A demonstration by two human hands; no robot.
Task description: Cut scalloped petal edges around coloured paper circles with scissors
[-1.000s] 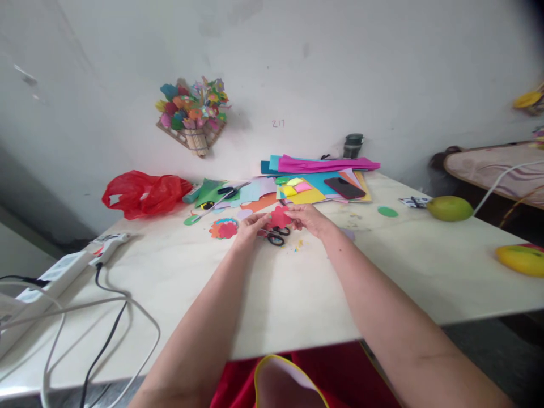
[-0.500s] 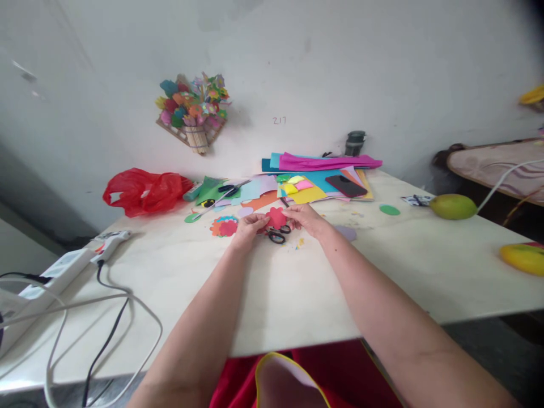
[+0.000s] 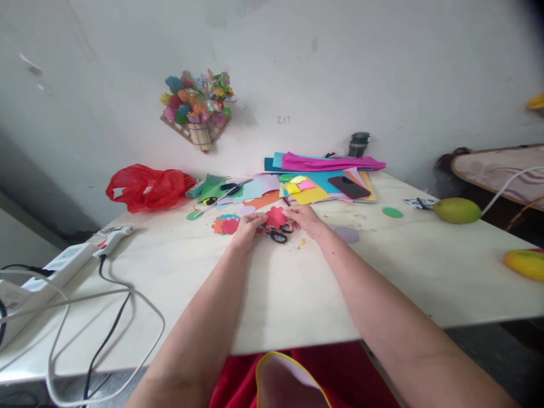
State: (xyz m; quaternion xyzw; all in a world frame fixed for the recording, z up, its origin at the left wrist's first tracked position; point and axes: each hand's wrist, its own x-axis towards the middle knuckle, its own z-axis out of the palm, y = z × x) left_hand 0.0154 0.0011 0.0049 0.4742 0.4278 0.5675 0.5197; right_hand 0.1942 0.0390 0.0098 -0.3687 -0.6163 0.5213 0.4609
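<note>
Between my two hands is a red paper flower [image 3: 276,217] with a scalloped edge. My left hand [image 3: 248,228] pinches its left side, and my right hand [image 3: 304,220] pinches its right side. Just below the flower lies a pair of black-handled scissors [image 3: 279,237], its blades mostly hidden. To the left of my left hand rests a small pile of cut paper flowers [image 3: 225,225], red, orange and blue. Tiny paper scraps [image 3: 301,243] are scattered by the scissors. A lilac paper circle [image 3: 347,234] lies right of my right hand.
Coloured paper sheets [image 3: 314,195] cover the table's back, with a phone [image 3: 349,187] on them. A second pair of scissors [image 3: 232,188] and a red plastic bag [image 3: 148,187] lie back left. Power strips [image 3: 70,262] with cables occupy the left, mangoes [image 3: 458,210] the right.
The view has shifted slightly, so the whole scene sits a little differently. Both hands keep their pinch on the red paper flower, with hardly any movement.
</note>
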